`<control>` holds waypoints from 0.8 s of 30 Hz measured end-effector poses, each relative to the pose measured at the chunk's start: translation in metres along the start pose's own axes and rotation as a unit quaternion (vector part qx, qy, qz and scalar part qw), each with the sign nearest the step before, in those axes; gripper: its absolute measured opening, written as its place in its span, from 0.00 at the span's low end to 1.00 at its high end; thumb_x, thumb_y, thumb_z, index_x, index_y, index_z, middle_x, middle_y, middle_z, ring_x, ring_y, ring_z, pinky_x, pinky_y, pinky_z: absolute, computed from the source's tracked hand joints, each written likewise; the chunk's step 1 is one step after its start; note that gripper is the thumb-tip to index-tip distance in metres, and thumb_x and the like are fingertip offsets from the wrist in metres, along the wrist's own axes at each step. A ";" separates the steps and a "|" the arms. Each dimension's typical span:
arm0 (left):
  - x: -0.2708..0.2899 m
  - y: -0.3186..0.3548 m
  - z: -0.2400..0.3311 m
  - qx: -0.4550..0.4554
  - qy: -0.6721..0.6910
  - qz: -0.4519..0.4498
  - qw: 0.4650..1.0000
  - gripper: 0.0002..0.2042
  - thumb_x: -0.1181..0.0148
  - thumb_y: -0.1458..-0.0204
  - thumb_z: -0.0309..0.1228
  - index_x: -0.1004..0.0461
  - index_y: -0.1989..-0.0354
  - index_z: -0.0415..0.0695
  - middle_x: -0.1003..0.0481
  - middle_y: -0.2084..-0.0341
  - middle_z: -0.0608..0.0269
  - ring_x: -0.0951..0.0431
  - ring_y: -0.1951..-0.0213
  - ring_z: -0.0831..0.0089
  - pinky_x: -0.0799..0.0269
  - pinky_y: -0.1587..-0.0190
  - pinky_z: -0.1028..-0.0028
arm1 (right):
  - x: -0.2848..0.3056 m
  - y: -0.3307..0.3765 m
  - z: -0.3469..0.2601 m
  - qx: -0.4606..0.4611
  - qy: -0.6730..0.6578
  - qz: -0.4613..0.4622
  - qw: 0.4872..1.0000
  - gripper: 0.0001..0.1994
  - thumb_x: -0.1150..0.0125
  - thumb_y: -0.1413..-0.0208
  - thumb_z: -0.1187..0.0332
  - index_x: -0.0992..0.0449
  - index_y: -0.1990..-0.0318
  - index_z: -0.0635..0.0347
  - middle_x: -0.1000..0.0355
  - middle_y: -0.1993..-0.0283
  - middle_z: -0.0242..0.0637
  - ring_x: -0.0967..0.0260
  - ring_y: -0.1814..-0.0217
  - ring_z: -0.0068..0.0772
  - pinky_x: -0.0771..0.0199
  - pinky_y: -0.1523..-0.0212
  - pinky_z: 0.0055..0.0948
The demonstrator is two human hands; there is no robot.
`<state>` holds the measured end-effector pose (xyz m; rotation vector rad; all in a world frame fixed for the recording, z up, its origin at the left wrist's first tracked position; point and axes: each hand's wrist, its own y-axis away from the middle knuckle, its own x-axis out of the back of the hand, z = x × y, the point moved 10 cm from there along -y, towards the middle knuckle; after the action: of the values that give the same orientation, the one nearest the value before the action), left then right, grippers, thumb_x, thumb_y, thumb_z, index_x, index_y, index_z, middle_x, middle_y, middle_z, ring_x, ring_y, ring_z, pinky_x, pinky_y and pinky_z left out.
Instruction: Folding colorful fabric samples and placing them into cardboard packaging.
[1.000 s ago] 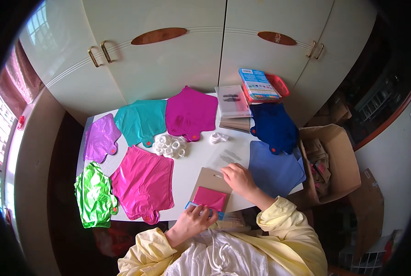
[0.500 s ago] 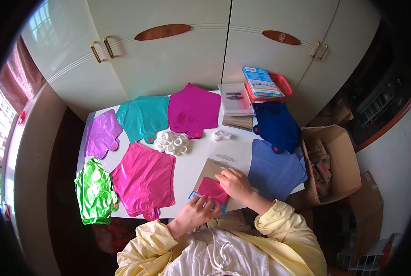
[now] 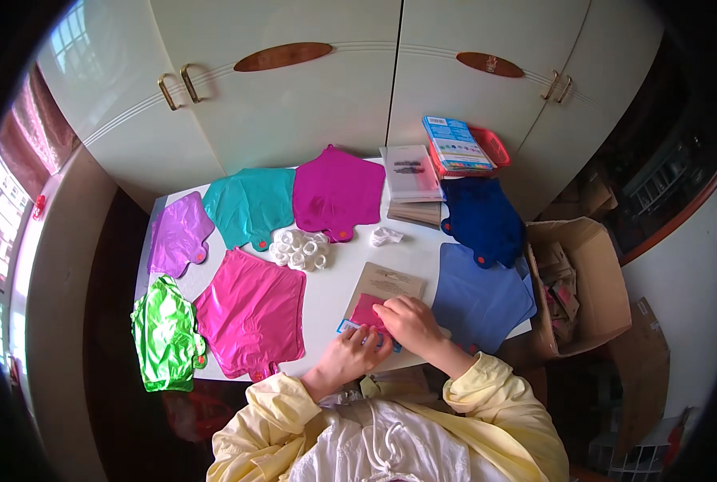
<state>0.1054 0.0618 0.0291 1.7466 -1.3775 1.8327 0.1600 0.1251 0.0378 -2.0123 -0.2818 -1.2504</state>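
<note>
Where smooth pink film (image 3: pixel 365 308) lies folded on flat card (image 3: pixel 388 283), left hand (image 3: pixel 355 354) and right hand (image 3: pixel 412 323) curl fingers inward — grip unclear.

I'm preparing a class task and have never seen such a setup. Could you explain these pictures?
No machine here: these are a person's bare left hand and right hand, with yellow sleeves on the arms. A fisheye camera worn on the head looks down, so straight edges bend near the rim. On the white table lie shiny coloured sheets, blue sheets and a heap of white rolls. An open cardboard box stands at its right. By the fingers is a tan card with a pink piece on it. Both hands touch this bundle, but exactly how each grips is hidden.
</note>
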 end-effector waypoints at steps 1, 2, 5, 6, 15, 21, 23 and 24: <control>0.002 0.001 -0.001 0.002 0.004 0.006 1.000 0.15 0.44 0.59 0.32 0.29 0.59 0.50 0.28 0.64 0.62 0.24 0.61 0.69 0.26 0.64 0.73 | 0.014 -0.001 0.002 -0.026 -0.031 0.038 0.998 0.11 0.41 0.51 0.71 0.26 0.59 0.61 0.31 0.61 0.36 0.32 0.57 0.36 0.28 0.57 0.30; 0.004 0.002 -0.002 0.004 0.008 0.013 1.000 0.15 0.44 0.58 0.32 0.29 0.58 0.49 0.28 0.63 0.61 0.23 0.60 0.68 0.26 0.64 0.73 | 0.025 -0.001 0.006 -0.051 -0.063 0.075 0.994 0.12 0.41 0.49 0.72 0.27 0.57 0.61 0.31 0.59 0.37 0.32 0.54 0.36 0.29 0.54 0.30; 0.007 0.004 -0.005 0.022 0.030 0.016 0.999 0.17 0.45 0.57 0.32 0.30 0.55 0.48 0.27 0.61 0.59 0.23 0.60 0.68 0.26 0.62 0.73 | 0.015 0.067 0.063 -0.264 -0.292 0.279 0.876 0.19 0.43 0.46 0.72 0.35 0.46 0.63 0.33 0.51 0.35 0.37 0.46 0.32 0.36 0.46 0.29; 0.007 0.005 -0.006 0.030 0.040 0.013 0.999 0.18 0.45 0.57 0.32 0.30 0.54 0.48 0.27 0.60 0.58 0.23 0.59 0.68 0.25 0.62 0.72 | -0.020 0.092 0.075 -0.383 -0.469 0.241 0.758 0.24 0.46 0.43 0.69 0.42 0.40 0.61 0.35 0.45 0.33 0.40 0.42 0.27 0.40 0.42 0.28; 0.027 -0.010 -0.003 0.047 0.055 0.046 0.996 0.19 0.43 0.59 0.29 0.29 0.55 0.46 0.25 0.60 0.60 0.22 0.62 0.70 0.26 0.65 0.74 | -0.065 0.089 0.006 -0.375 -0.810 0.086 0.444 0.19 0.48 0.41 0.65 0.36 0.43 0.56 0.33 0.48 0.28 0.39 0.43 0.21 0.38 0.45 0.25; 0.028 -0.011 -0.010 0.062 0.024 0.046 0.997 0.18 0.46 0.57 0.30 0.29 0.54 0.45 0.25 0.59 0.58 0.22 0.60 0.67 0.26 0.63 0.72 | -0.064 0.084 0.002 -0.354 -0.808 0.075 0.464 0.16 0.51 0.39 0.69 0.36 0.44 0.59 0.34 0.47 0.31 0.38 0.43 0.22 0.39 0.41 0.27; 0.028 -0.012 -0.012 0.074 0.028 0.044 0.996 0.18 0.46 0.56 0.30 0.29 0.54 0.44 0.25 0.58 0.56 0.22 0.59 0.65 0.26 0.63 0.71 | -0.062 0.084 0.002 -0.368 -0.794 0.078 0.477 0.15 0.54 0.38 0.70 0.36 0.44 0.60 0.34 0.47 0.31 0.37 0.44 0.22 0.38 0.41 0.27; 0.029 -0.012 -0.013 0.080 0.030 0.043 0.995 0.18 0.46 0.56 0.30 0.29 0.53 0.44 0.26 0.57 0.55 0.22 0.58 0.65 0.26 0.63 0.71 | -0.061 0.083 0.003 -0.374 -0.787 0.080 0.484 0.14 0.55 0.37 0.70 0.35 0.45 0.60 0.34 0.47 0.31 0.37 0.44 0.22 0.37 0.41 0.27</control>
<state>0.0991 0.0659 0.0616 1.7156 -1.3348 2.0758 0.1756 0.0796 -0.0537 -3.1967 -0.3463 1.2996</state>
